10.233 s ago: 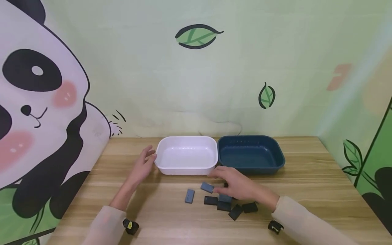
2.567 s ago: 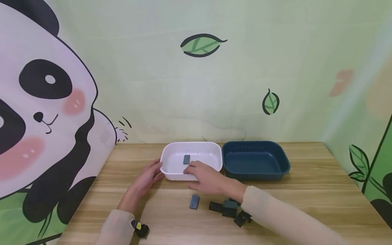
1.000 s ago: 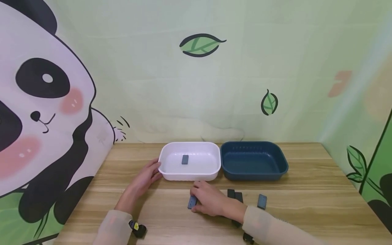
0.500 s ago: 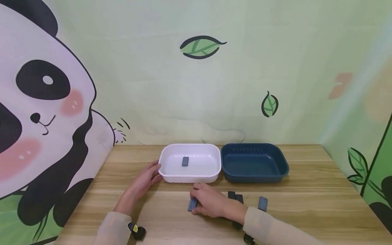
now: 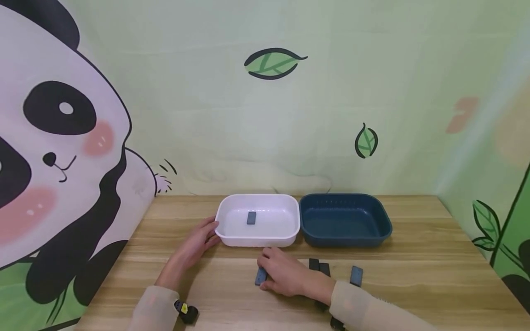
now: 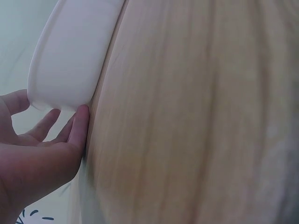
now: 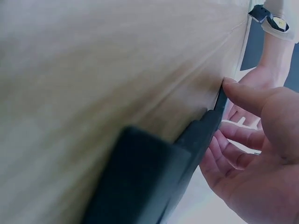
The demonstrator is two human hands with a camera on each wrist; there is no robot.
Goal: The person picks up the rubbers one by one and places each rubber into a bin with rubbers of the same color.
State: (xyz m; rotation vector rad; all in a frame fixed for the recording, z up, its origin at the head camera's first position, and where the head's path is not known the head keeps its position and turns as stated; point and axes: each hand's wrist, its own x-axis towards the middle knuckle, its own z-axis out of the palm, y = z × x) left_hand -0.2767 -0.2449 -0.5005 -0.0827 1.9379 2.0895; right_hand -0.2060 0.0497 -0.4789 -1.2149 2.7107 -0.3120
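Observation:
On the table in front of the white basin [image 5: 257, 241], my right hand [image 5: 285, 275] pinches a small flat blue block [image 5: 260, 277] between thumb and fingers. Small dark dots mark its face. In the right wrist view, that hand's thumb and fingertips meet the ends of the flat piece. My left hand [image 5: 193, 247] touches the left end of the white basin, its fingers extended. The left wrist view shows those fingertips against the basin's wall [image 6: 77, 51]. Inside the basin lies another blue block [image 5: 251, 218].
A navy basin [image 5: 347, 241] stands against the white one's right side. Black blocks [image 5: 314, 264] lie partly hidden under my right wrist, with a blue block [image 5: 356, 276] to their right. A printed panda cloth [image 5: 265, 124] hangs behind the wooden table [image 5: 223, 299].
My right hand has gone from the block pile to the white basin, then back to the leftmost blue block. A blue block now lies in that basin. Over the last second, both hands stay still.

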